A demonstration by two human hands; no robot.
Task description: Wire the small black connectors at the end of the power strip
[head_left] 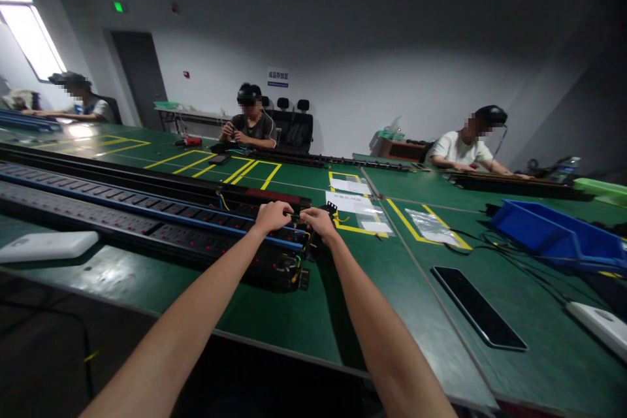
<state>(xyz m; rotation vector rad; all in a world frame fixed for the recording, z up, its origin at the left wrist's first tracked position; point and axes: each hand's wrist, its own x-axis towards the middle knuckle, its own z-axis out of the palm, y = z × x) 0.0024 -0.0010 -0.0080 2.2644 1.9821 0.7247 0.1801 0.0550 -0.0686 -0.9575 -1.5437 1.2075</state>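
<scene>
Long black power strips (pixel 191 240) with rows of sockets, red dots and blue edges lie side by side across the green table. At their right-hand end, my left hand (pixel 274 217) is closed in a pinch over the farther strip. My right hand (pixel 319 222) faces it a short gap away, its thumb and fingers also pinched. What sits between the fingertips is too small to make out. Black end pieces (pixel 304 279) and short yellow-green wires (pixel 296 268) stick out at the strip ends below my hands.
A black phone (pixel 480 308) lies to the right, near a blue bin (pixel 553 235) and black cables (pixel 509 251). Papers (pixel 353 202) lie within yellow tape. A white device (pixel 49 245) rests at left. Several people (pixel 252 124) sit at the table's far side.
</scene>
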